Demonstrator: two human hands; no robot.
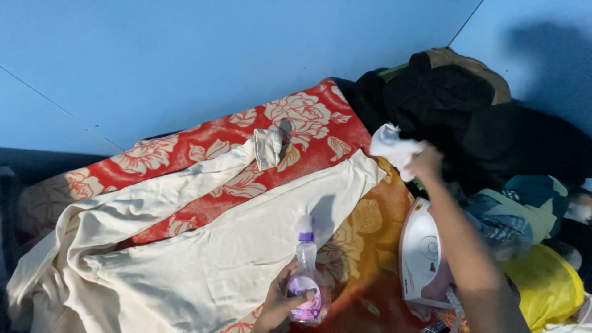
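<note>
Blue wall behind; left hand grips a spray bottle, right hand pinches white cloth; the upright iron could topple if the forearm nudges it.

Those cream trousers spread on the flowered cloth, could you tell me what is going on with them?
The cream trousers lie spread flat on a red flowered cloth. The person's left hand holds a clear spray bottle with a purple label upright at the trousers' near edge. The right hand is raised over a pile of dark clothes, gripping a crumpled white cloth. A white iron stands beside the right forearm.
</note>
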